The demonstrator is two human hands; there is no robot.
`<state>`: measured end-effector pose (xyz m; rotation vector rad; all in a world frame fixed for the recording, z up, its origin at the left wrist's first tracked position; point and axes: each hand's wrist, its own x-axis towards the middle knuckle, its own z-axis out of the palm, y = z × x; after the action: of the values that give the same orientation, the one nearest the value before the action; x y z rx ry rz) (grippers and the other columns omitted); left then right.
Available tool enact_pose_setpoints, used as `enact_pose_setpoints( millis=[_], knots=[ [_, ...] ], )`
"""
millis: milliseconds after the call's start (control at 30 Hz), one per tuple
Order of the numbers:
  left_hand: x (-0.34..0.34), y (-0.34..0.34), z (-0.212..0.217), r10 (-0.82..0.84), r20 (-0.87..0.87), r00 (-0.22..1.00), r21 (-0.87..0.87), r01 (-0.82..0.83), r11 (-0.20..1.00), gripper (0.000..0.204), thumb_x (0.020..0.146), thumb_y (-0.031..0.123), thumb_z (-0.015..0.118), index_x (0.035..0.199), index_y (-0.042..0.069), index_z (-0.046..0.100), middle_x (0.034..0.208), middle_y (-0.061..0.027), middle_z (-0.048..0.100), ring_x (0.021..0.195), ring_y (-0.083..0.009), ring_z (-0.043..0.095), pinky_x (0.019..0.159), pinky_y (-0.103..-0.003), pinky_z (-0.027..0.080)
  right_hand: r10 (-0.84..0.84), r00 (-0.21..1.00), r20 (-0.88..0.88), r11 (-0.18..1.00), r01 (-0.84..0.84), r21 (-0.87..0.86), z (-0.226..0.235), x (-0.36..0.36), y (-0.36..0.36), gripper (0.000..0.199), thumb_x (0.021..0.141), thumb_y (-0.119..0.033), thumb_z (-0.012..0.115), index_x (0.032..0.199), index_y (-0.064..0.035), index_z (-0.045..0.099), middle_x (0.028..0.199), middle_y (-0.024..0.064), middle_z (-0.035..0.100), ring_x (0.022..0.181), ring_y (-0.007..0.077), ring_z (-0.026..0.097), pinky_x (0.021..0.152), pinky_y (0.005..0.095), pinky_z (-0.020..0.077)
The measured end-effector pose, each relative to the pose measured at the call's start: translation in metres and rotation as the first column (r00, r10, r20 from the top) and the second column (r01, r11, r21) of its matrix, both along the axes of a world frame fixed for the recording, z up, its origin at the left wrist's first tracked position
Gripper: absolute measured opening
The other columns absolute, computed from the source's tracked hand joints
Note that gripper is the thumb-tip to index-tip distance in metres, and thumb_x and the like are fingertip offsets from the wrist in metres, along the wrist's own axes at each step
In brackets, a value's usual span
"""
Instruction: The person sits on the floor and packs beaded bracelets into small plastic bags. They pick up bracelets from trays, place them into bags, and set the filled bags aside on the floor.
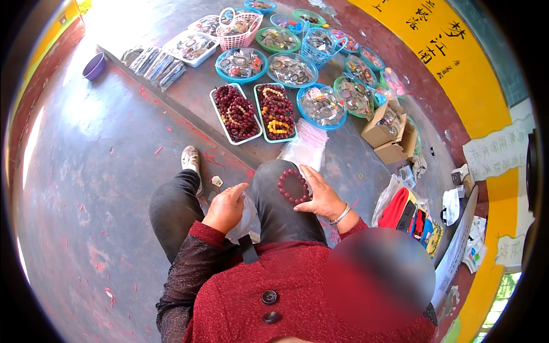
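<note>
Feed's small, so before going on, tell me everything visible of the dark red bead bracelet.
The bracelet is one roughly oval loop of round, dark red, smooth-looking beads; their material can't be told, and no clasp shows. It faces the camera over the right leg's dark trousers, near the knee, contact there unclear. The right hand curves around its right edge, apparently touching it.

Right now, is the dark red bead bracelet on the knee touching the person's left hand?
No, the bracelet is over the knee, close by the right hand, and the left hand is clearly apart from it.
</note>
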<state>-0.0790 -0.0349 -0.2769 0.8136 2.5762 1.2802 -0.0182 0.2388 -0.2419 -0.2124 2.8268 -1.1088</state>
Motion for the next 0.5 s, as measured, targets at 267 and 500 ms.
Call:
enact_pose_setpoints(
  millis=[267,500],
  knots=[
    [-0.001,0.0,0.004,0.112,0.052,0.992,-0.019,-0.111,0.994,0.022,0.08,0.005,0.052,0.099,0.003,0.061,0.097,-0.0182,0.063,0.094,-0.034,0.059,0.08,-0.04,0.047,0.036,0.989,-0.143,0.998,-0.029,0.055,-0.003,-0.012,-0.011,0.085,0.06,-0.023,0.078,0.131,-0.0001,0.037,0.12,0.018,0.048,0.112,0.0318,0.046,0.098,0.0364,0.0355],
    [-0.006,-0.003,-0.003,0.257,-0.17,0.951,0.001,-0.261,0.965,0.014,0.075,0.008,0.06,0.087,0.005,0.064,0.082,-0.0141,0.062,0.082,-0.0312,0.059,0.071,-0.037,0.048,-0.126,0.967,-0.222,0.988,0.103,-0.112,-0.007,-0.007,-0.021,0.043,0.067,-0.011,0.073,0.108,-0.0032,0.059,0.094,0.0105,0.056,0.087,0.0231,0.056,0.077,0.0307,0.0464]
  ],
)
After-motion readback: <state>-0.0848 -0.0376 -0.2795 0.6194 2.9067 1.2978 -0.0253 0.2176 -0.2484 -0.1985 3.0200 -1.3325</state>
